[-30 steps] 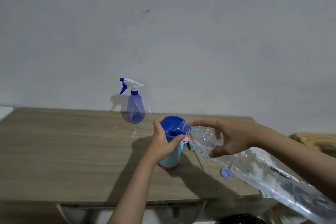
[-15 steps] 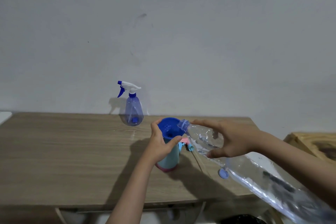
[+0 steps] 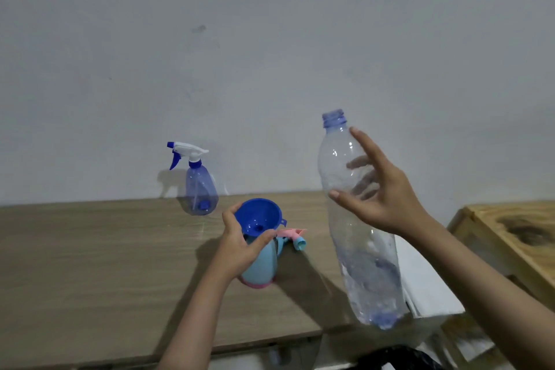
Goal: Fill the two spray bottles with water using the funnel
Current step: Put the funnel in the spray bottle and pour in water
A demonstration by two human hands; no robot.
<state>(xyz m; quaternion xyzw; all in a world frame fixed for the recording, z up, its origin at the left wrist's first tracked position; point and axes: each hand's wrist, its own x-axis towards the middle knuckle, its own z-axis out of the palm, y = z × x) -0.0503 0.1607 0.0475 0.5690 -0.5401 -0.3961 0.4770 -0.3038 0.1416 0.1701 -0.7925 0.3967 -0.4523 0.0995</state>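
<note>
A: While the right hand (image 3: pixel 387 189) holds the clear water bottle (image 3: pixel 357 219) nearly upright, neck up and tilted slightly left, how do its fingers lie?

B: The thumb presses the near side of the bottle's upper body, the forefinger stretches up toward the shoulder, and the other fingers curl round the far side, seen through the plastic. The forearm rises from the lower right corner. The bottle hangs in the air to the right of the wooden table (image 3: pixel 90 264).

A: And the left hand (image 3: pixel 240 246)?

B: It reaches up from the bottom edge, thumb and fingers wrapped round the top of the light-blue spray bottle (image 3: pixel 261 267), just under the blue funnel (image 3: pixel 258 216). The funnel sits in that bottle's mouth, tipped a little toward the camera.

A: Where does that bottle stand?

B: On the table, near its right end. Its pink and blue spray head (image 3: pixel 295 239) lies on the table just beside it. The second spray bottle (image 3: pixel 199 186), translucent blue with its white trigger head fitted, stands well apart at the back, against the wall (image 3: pixel 270 54).
</note>
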